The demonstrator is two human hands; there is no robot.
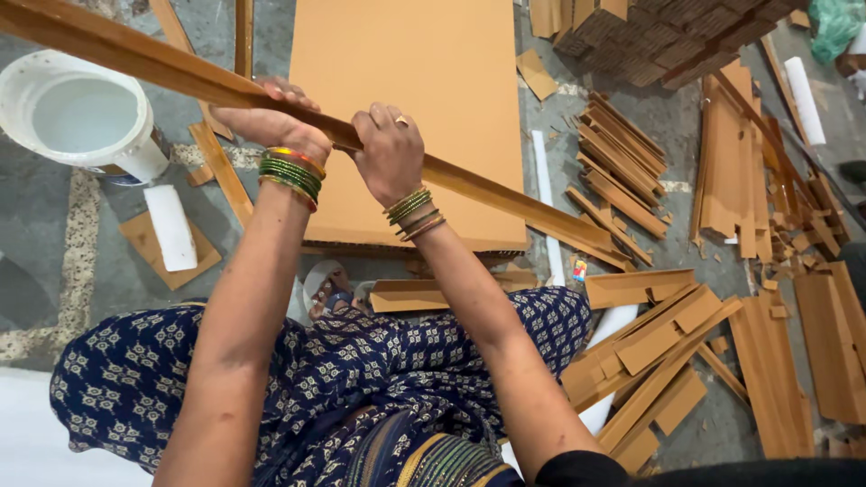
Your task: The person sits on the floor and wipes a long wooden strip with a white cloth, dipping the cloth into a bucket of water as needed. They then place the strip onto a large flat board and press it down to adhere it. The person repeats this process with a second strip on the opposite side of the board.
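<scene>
Both of my hands grip one long folded cardboard strip that runs slantwise from the upper left to the middle right, held in the air above my lap. My left hand wraps it from below, with green bangles on the wrist. Close beside it, my right hand closes over the strip from above, a ring on one finger. Under the strip lies a large flat cardboard sheet on the floor. My knees, in dark blue patterned cloth, fill the lower part of the view.
A white bucket stands at the upper left, with a white block on a cardboard scrap beside it. Several cut cardboard strips and angle pieces lie scattered at right. Stacked corrugated board sits at the top right.
</scene>
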